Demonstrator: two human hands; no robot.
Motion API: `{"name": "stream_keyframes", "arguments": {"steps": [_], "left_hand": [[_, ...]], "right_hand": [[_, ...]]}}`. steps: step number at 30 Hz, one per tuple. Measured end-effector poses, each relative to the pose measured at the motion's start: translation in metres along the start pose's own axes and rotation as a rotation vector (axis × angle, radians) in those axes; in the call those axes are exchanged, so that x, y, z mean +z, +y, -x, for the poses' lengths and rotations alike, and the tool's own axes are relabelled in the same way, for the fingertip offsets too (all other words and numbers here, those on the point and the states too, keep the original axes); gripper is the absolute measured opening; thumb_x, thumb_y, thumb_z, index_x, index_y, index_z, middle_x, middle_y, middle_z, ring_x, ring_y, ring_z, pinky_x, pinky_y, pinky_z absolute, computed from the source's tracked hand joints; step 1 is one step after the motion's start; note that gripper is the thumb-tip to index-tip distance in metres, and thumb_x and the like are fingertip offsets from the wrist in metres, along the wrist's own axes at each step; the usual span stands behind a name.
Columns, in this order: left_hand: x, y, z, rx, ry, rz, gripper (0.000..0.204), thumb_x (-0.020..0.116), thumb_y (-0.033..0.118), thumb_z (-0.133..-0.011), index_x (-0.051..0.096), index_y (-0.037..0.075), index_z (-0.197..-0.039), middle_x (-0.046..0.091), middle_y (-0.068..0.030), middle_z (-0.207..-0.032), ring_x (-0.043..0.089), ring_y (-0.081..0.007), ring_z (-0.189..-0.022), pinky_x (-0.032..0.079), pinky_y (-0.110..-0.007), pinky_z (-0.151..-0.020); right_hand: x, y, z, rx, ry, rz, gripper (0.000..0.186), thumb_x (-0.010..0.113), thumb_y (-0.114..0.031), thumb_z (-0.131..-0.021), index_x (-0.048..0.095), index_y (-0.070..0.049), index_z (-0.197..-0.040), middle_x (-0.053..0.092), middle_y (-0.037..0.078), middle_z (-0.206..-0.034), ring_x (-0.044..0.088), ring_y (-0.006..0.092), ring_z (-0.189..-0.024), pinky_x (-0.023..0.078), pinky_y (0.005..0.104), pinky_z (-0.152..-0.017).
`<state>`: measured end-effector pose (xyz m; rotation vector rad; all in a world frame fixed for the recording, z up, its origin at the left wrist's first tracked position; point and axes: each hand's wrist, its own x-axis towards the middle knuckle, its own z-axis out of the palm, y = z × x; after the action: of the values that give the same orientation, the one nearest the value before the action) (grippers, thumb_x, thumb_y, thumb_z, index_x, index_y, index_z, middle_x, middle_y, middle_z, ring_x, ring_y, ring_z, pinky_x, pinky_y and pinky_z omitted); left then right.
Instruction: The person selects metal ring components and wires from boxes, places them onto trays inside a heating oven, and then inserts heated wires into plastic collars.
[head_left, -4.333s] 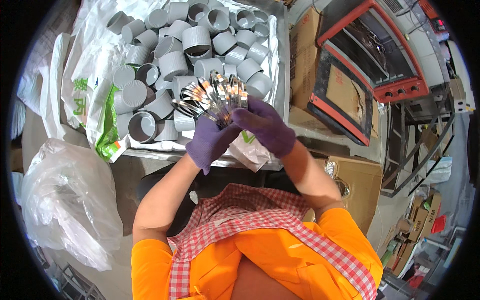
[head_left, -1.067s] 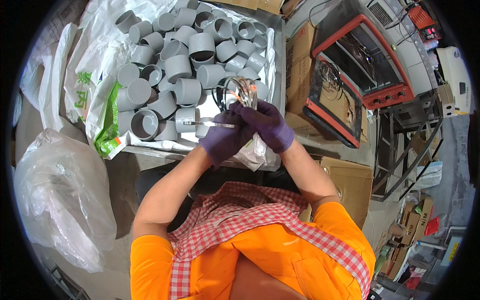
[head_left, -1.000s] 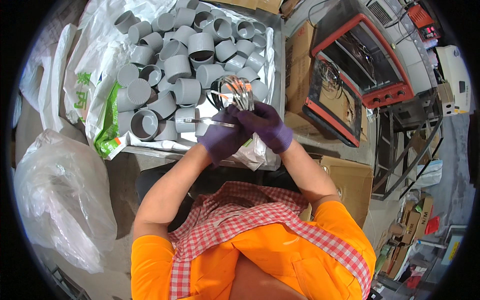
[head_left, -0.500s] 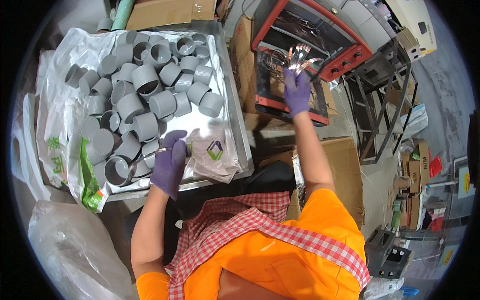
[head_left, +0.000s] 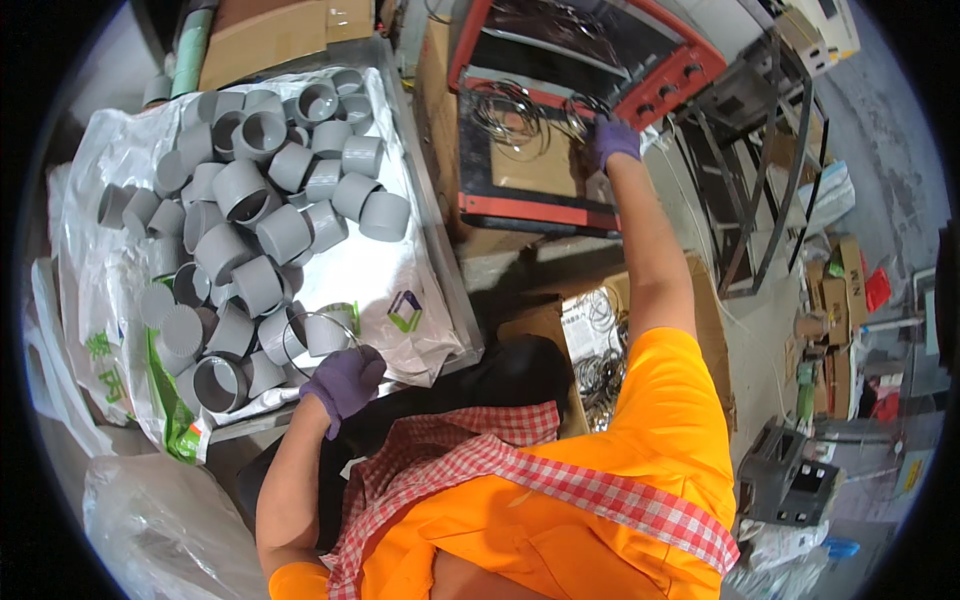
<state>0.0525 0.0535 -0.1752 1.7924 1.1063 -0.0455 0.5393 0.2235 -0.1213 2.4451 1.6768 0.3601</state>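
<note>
My left hand [head_left: 345,380], in a purple glove, is closed on a thin metal ring [head_left: 303,316] above the near edge of a metal tray [head_left: 450,305]. Many grey ribbed cylindrical caps [head_left: 240,188] lie heaped on a white printed bag [head_left: 415,345] in that tray. At the upper right, my gloved right hand [head_left: 613,142] grips a bundle of metal rings [head_left: 585,115] at the open glass door [head_left: 538,215] of a red oven [head_left: 672,80]. Another coil of rings [head_left: 500,112] rests on that door. My right fingertips are partly hidden.
An open carton [head_left: 712,360] holding metal loops stands right of my legs. Cardboard [head_left: 260,45] lies beyond the tray. A black metal frame [head_left: 765,190] stands right of the oven, with boxes [head_left: 840,305] farther right. A clear plastic bag [head_left: 150,520] lies lower left.
My hands have separated. The right has carried the ring bundle from over the tray to the oven door; the left has moved down-left with a single ring. The view has shifted rightward.
</note>
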Motion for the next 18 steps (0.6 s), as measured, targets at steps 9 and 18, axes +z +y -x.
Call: {"name": "stream_keyframes", "arguments": {"steps": [9,18], "left_hand": [[0.047,0.018,-0.004,0.253,0.446,0.242,0.018,0.046,0.010,-0.088,0.058,-0.001,-0.095,0.062,-0.0164,-0.086,0.062,-0.0270,-0.074,0.049,-0.033,-0.068],[0.081,0.153,-0.059,0.834,0.446,-0.059,0.022,0.051,0.003,-0.070,0.058,0.001,-0.091,0.059,-0.0165,-0.099,0.054,-0.0346,-0.100,0.041,-0.045,-0.089]], "right_hand": [[-0.006,0.122,0.120,0.001,0.882,-0.427,0.022,0.057,-0.027,-0.082,0.064,-0.008,-0.090,0.063,0.016,-0.087,0.060,0.0333,-0.081,0.047,0.0395,-0.071],[0.248,0.176,0.323,0.800,-0.350,-0.414,0.033,0.055,-0.036,-0.082,0.063,-0.011,-0.103,0.061,0.017,-0.102,0.057,0.0350,-0.099,0.046,0.0396,-0.083]]}}
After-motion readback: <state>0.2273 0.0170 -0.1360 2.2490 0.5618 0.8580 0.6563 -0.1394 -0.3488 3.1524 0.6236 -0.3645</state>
